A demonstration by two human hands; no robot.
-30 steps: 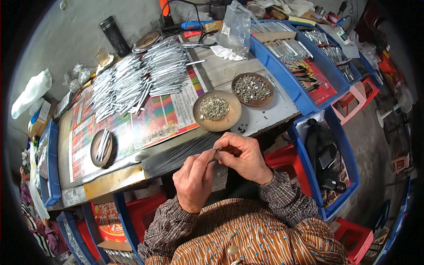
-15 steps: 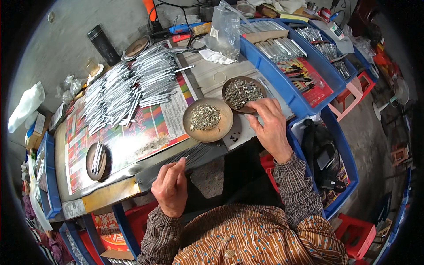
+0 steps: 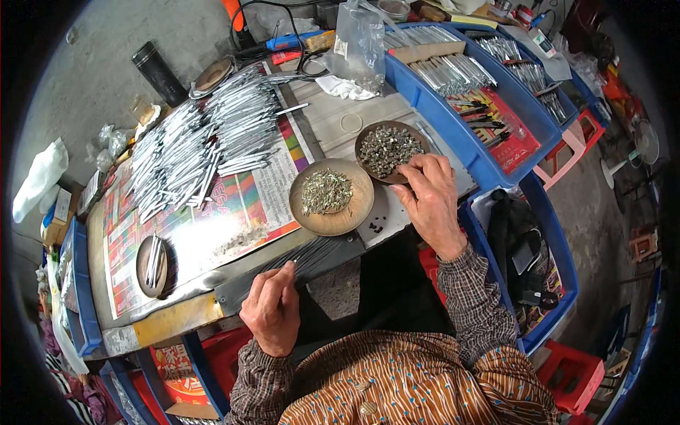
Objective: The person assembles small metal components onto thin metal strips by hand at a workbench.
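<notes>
Bare hands [image 3: 433,209], checked sleeves [image 3: 484,304], brown blue-dotted garment [image 3: 404,379]

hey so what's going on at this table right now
A person's right hand has its fingertips at the edge of a dark dish of small metal bits. The left hand is by the table's front edge, fingers curled; whether it holds something tiny is unclear. Beside the dark dish is a lighter dish of slender bits. Silver rods lie heaped farther back.
</notes>
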